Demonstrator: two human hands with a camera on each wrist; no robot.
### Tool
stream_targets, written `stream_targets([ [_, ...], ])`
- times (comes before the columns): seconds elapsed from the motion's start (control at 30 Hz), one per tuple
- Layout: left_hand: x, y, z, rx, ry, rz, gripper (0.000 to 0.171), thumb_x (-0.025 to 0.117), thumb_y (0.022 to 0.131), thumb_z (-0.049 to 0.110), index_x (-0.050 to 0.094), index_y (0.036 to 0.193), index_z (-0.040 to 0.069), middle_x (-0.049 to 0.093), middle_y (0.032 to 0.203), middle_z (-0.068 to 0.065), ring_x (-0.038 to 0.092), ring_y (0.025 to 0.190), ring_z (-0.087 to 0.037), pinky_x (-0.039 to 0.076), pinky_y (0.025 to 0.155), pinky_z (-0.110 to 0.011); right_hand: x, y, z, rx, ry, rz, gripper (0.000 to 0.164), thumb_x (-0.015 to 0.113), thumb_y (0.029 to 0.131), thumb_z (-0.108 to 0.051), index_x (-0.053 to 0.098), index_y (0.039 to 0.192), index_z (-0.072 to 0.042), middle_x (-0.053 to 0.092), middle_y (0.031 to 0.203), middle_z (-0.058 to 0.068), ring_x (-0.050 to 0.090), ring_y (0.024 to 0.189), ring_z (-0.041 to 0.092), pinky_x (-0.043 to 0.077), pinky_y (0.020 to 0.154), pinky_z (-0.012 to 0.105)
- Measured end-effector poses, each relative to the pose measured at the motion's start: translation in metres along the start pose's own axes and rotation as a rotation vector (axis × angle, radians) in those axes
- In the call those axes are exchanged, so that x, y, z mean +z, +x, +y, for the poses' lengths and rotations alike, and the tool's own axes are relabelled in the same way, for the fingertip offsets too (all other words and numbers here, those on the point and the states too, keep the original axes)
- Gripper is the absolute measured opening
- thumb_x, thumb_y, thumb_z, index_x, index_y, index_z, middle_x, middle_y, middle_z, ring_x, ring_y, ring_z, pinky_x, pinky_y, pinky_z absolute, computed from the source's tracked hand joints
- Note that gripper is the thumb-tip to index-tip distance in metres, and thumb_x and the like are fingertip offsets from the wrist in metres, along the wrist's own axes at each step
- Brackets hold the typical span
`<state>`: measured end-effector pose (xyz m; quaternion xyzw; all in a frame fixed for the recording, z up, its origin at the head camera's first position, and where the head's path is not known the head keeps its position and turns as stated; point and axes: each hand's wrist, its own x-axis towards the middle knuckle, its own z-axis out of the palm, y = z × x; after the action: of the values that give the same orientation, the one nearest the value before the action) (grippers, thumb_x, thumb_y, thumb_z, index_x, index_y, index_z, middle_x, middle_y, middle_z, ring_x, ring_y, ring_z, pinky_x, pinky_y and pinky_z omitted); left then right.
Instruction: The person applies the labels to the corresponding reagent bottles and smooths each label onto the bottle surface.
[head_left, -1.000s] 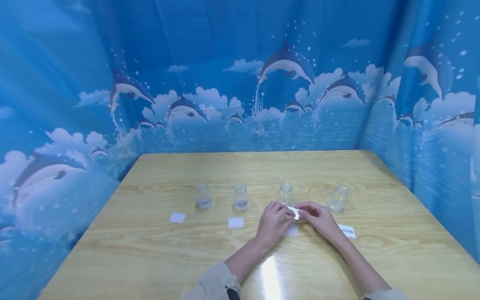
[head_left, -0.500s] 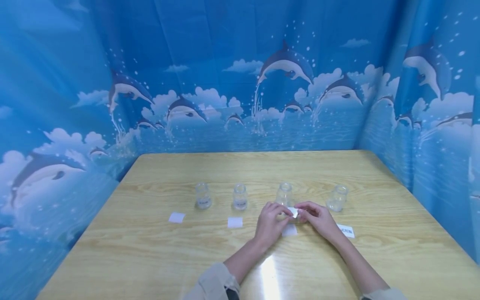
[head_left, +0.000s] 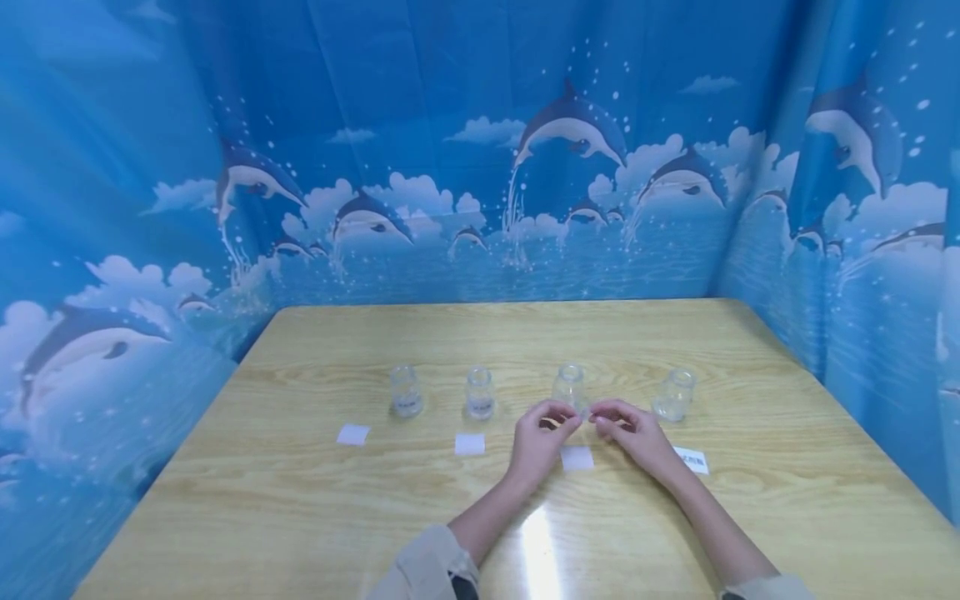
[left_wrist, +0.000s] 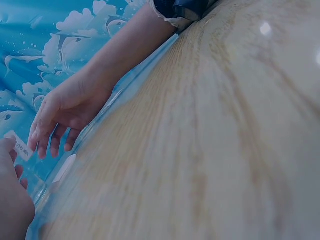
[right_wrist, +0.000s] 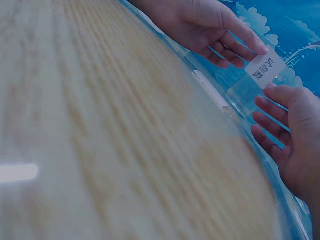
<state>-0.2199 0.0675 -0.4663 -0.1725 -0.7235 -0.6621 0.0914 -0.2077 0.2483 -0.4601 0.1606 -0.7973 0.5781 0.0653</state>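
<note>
Grip of both hands closes on one small label

Fingertips of the left hand (head_left: 538, 446) and the right hand (head_left: 633, 439) pinch a white label (right_wrist: 265, 67) by its opposite edges, the hold narrow at each side. Dark characters run across the label, which is held just above the tabletop (head_left: 285, 508), in front of the third glass jar (head_left: 567, 385) from the left; whether it touches the glass I cannot tell.

Pale yellow wood grain covers the tabletop, with a bright streak of glare (head_left: 541, 554) between the forearms. Two more jars (head_left: 480, 393) stand to the left, dark print low on each, and a fourth jar (head_left: 675, 395) stands to the right. Nearer the person lie three plain white cards (head_left: 469, 444), one of them just below the hands, and a printed card (head_left: 693, 461) beside the right wrist.

Blue curtain (head_left: 420, 100) encloses the far edge and both sides, patterned with leaping dolphins, white clouds and rippling water. Beige sleeves (head_left: 431, 567) enter from the near edge.
</note>
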Motion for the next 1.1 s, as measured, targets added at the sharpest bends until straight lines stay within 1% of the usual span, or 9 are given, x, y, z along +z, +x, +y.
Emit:
stream_targets([
  [0.1,0.001,0.0,0.003,-0.068,-0.08,-0.019,0.016,0.071,0.08,0.014,0.066,0.091,0.004,0.065,0.086,0.0,0.057,0.078,-0.009,0.049,0.07,-0.026,0.001,-0.001,0.0,0.049,-0.041,-0.011,0.021,0.058,0.09,-0.005,0.059,0.107,0.007,0.062,0.096,0.018,0.062,0.08,0.022,0.052,0.069,0.029],
  [0.2,0.0,0.0,0.005,-0.101,-0.114,-0.029,0.016,0.069,0.081,0.01,0.065,0.093,0.0,0.065,0.087,-0.004,0.058,0.079,-0.011,0.05,0.071,-0.027,0.002,-0.002,-0.003,0.099,-0.084,0.026,0.021,0.06,0.089,-0.011,0.061,0.103,0.004,0.063,0.094,0.014,0.062,0.076,0.019,0.051,0.068,0.026],
  [0.3,0.001,0.0,0.005,-0.141,-0.131,-0.024,0.015,0.069,0.081,0.01,0.065,0.093,0.001,0.064,0.087,-0.001,0.058,0.078,-0.011,0.05,0.072,-0.027,0.002,-0.001,-0.005,0.132,-0.124,0.085,0.023,0.063,0.088,-0.017,0.063,0.101,0.002,0.064,0.09,0.01,0.061,0.072,0.017,0.049,0.067,0.024],
  [0.43,0.0,-0.001,0.005,-0.17,-0.106,-0.021,0.013,0.069,0.081,0.016,0.065,0.091,0.007,0.063,0.086,0.004,0.057,0.078,-0.009,0.05,0.071,-0.025,0.002,0.0,-0.005,0.138,-0.107,0.139,0.023,0.063,0.088,-0.018,0.062,0.099,0.002,0.062,0.087,0.01,0.061,0.071,0.019,0.05,0.066,0.025],
  [0.57,0.0,-0.001,0.002,-0.132,-0.017,-0.026,0.013,0.07,0.081,0.017,0.066,0.09,0.009,0.063,0.085,0.005,0.056,0.076,-0.009,0.05,0.068,-0.024,0.001,0.001,-0.005,0.112,-0.089,0.168,0.019,0.061,0.089,-0.014,0.061,0.098,0.003,0.06,0.085,0.009,0.06,0.069,0.02,0.049,0.063,0.024],
  [0.7,-0.002,-0.002,0.001,-0.086,0.107,-0.008,0.018,0.072,0.079,0.018,0.066,0.094,0.011,0.062,0.088,0.005,0.056,0.078,-0.009,0.049,0.068,-0.023,0.003,0.001,-0.01,0.05,-0.143,0.172,0.012,0.06,0.089,-0.007,0.061,0.095,0.003,0.06,0.085,0.008,0.059,0.07,0.021,0.049,0.063,0.022],
  [0.8,-0.002,-0.002,0.001,-0.064,0.171,0.009,0.022,0.073,0.078,0.019,0.065,0.099,0.013,0.06,0.091,0.007,0.055,0.082,-0.009,0.048,0.069,-0.022,0.006,-0.001,-0.022,-0.015,-0.196,0.169,0.006,0.06,0.087,-0.001,0.061,0.092,0.003,0.062,0.085,0.011,0.059,0.073,0.024,0.049,0.064,0.022],
  [0.97,-0.004,-0.002,0.001,-0.022,0.2,0.029,0.012,0.072,0.079,0.018,0.066,0.09,0.014,0.059,0.087,0.008,0.054,0.077,-0.009,0.048,0.066,-0.022,0.01,-0.003,-0.046,-0.08,-0.268,0.149,0.005,0.06,0.084,0.004,0.06,0.089,0.005,0.062,0.085,0.013,0.058,0.077,0.023,0.051,0.066,0.026],
  [1.1,-0.004,0.0,0.002,-0.047,0.218,0.055,0.007,0.072,0.079,0.018,0.066,0.084,0.016,0.058,0.09,0.007,0.053,0.077,-0.009,0.047,0.067,-0.024,0.012,0.001,-0.042,-0.113,-0.282,0.139,0.007,0.064,0.082,0.005,0.06,0.087,0.006,0.062,0.085,0.014,0.058,0.077,0.026,0.052,0.066,0.03],
])
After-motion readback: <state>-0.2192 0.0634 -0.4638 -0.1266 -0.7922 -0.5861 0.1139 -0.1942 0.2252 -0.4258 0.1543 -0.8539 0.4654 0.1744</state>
